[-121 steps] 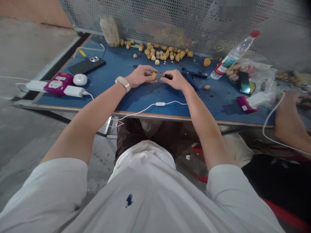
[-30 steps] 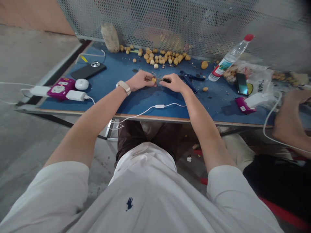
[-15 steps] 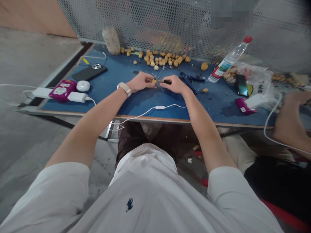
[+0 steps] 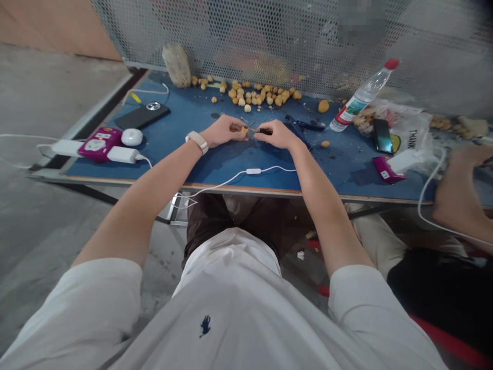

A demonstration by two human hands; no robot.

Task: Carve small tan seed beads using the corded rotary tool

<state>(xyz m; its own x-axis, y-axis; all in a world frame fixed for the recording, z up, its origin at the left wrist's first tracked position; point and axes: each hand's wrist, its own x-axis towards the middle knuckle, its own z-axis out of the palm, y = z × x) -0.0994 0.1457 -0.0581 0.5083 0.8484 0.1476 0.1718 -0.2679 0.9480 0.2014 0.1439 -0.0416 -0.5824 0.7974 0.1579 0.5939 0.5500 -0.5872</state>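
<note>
Head camera: the left hand pinches a small yellowish piece over the blue worktop. Facing it, the right hand grips a dark-handled tool, its thin tip toward the piece; contact is too small to tell. Dark blue pliers lie just beyond the right hand, round tan lumps behind.

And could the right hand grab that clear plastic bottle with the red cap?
Probably not right now: the right hand seems full, pinching a small black-handled tool. Otherwise it could likely reach the bottle, over the dark blue long-handled tool lying between.
</note>
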